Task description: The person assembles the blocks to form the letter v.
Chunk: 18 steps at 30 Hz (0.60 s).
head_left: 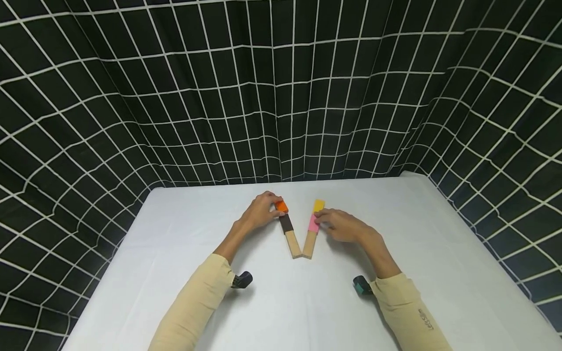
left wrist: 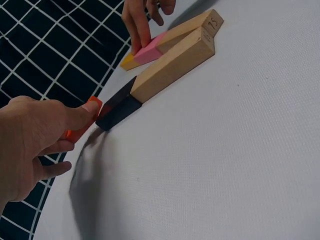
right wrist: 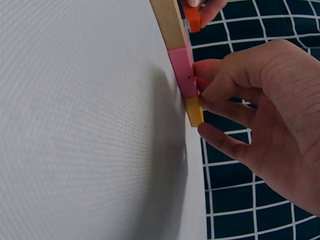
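Note:
Two rows of blocks form a V on the white table. My left hand (head_left: 261, 210) pinches an orange block (left wrist: 82, 120) between thumb and fingers at the far end of the left row. Below it come a dark block (head_left: 286, 223) and a plain wooden block (head_left: 293, 244). The right row has a yellow block (right wrist: 194, 111), a pink block (right wrist: 182, 72) and another plain wooden block (head_left: 310, 244). Fairly straight fingers of my right hand (head_left: 343, 225) touch the right row around the pink and yellow blocks. Written marks show on the wooden blocks' near ends.
The white table (head_left: 281, 307) ends at a dark curtain with a white grid (head_left: 281, 97) behind and at both sides. Dark wrist devices (head_left: 243, 280) stick out inward from both sleeves, low over the table.

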Each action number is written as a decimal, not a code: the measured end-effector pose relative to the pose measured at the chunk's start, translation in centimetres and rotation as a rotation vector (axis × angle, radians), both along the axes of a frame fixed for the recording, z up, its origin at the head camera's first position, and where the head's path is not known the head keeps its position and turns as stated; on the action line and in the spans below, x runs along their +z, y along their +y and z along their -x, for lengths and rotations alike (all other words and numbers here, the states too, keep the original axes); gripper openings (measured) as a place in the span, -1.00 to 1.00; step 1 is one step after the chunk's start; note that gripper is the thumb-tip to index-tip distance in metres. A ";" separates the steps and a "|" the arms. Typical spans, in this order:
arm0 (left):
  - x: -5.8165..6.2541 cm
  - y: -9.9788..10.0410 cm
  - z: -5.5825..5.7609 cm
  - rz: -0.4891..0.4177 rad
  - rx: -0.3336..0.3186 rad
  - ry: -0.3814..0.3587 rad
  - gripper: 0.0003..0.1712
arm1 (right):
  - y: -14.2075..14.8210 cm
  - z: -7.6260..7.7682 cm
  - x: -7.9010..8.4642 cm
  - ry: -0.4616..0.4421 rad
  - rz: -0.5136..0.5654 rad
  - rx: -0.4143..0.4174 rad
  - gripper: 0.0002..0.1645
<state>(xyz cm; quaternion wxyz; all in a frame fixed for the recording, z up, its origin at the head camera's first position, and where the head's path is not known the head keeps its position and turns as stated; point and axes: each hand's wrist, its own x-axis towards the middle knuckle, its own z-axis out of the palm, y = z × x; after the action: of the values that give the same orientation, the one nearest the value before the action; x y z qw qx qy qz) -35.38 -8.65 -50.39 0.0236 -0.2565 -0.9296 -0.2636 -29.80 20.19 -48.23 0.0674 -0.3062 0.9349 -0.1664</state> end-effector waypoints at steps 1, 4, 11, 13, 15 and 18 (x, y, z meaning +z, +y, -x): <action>-0.2 0.0 0.0 -0.001 -0.004 0.003 -0.45 | 0.0 0.0 0.0 0.002 -0.004 0.001 -0.52; -0.5 0.0 0.1 -0.011 -0.020 0.003 -0.47 | 0.1 -0.1 0.0 0.009 -0.010 0.003 -0.52; -1.1 -0.5 -0.2 -0.011 -0.023 0.009 -0.48 | -0.1 0.0 -0.1 0.002 -0.009 -0.015 -0.55; -1.2 -0.4 -0.5 -0.026 -0.011 -0.004 -0.48 | -0.1 -0.1 -0.1 0.004 -0.013 -0.017 -0.54; -1.2 -0.4 -0.9 -0.036 -0.006 -0.019 -0.49 | -0.2 -0.1 -0.1 -0.002 -0.014 -0.022 -0.54; -1.1 -0.2 -1.5 -0.030 -0.009 -0.030 -0.51 | -0.2 -0.2 -0.1 -0.005 -0.015 -0.029 -0.54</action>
<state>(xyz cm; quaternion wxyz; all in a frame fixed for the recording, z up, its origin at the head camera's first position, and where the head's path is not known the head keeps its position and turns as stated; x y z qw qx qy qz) -33.92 -8.89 -51.54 0.0124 -0.2563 -0.9247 -0.2814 -29.64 20.03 -48.31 0.0695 -0.2916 0.9403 -0.1613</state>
